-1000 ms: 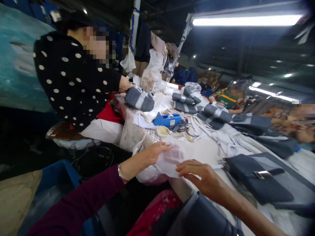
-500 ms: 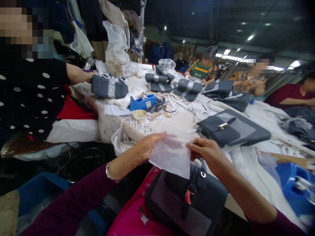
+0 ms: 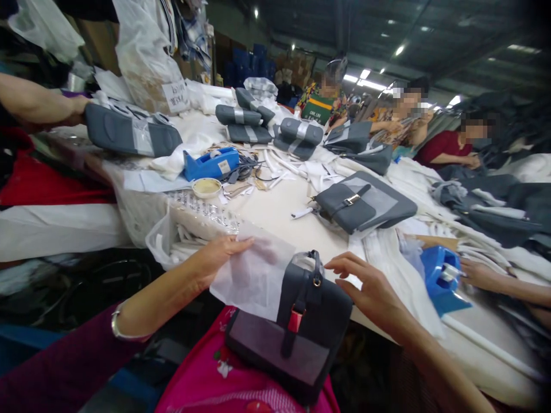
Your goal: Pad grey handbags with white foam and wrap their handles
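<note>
My left hand [image 3: 226, 255] pinches a thin white sheet of tissue paper [image 3: 258, 281] by its upper left part. The sheet hangs partly in front of a dark handbag [image 3: 318, 327] that rests tilted on my lap, over a pink flowered cloth [image 3: 206, 367]. The bag has a top handle with clear wrapping, a strap down the front and a red tag [image 3: 295, 320]. Beside the handle, my right hand [image 3: 359, 281] is open, fingers spread and apart from the paper. Whether its fingertips touch the handle I cannot tell.
A dark grey bag [image 3: 357, 201] lies on the cluttered table, with several wrapped bags [image 3: 249, 133] behind. Blue tape dispensers stand left [image 3: 210, 163] and right [image 3: 439, 272]. A co-worker's arm [image 3: 43, 103] reaches to a grey bag [image 3: 133, 131]; another person's hand [image 3: 482, 275] touches the right dispenser.
My right hand has let go of the white paper and moved right, its fingers now spread. The paper stays in my left hand. The view has turned right, and another hand appears at the right dispenser.
</note>
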Motion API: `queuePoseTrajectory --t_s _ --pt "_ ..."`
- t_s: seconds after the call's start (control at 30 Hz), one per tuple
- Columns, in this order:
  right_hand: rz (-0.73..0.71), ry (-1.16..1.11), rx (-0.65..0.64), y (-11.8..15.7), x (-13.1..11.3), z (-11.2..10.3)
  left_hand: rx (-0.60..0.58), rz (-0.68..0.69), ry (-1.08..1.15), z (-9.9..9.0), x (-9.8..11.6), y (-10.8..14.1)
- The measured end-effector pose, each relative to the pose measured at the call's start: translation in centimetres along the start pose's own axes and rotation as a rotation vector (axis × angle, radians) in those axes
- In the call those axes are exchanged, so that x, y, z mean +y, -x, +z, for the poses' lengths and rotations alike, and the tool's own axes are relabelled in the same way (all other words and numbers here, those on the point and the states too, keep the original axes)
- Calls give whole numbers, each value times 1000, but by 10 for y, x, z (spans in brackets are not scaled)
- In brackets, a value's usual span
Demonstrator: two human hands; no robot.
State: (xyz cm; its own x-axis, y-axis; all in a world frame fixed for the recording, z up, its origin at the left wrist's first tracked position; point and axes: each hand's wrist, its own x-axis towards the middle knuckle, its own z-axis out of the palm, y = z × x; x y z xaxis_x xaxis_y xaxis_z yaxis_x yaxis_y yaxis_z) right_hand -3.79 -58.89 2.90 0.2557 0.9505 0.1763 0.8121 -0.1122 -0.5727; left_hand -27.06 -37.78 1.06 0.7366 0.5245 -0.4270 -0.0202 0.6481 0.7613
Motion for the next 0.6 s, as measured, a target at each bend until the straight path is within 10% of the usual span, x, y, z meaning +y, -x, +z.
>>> queuePoseTrajectory --t_s 0.23,0.6 --pt "-329 459 -61 -10 20 26 -207 -181 -16 18 -31 -1" --pt "-46 -179 338 -10 2 21 -197 -177 7 40 -49 -17"
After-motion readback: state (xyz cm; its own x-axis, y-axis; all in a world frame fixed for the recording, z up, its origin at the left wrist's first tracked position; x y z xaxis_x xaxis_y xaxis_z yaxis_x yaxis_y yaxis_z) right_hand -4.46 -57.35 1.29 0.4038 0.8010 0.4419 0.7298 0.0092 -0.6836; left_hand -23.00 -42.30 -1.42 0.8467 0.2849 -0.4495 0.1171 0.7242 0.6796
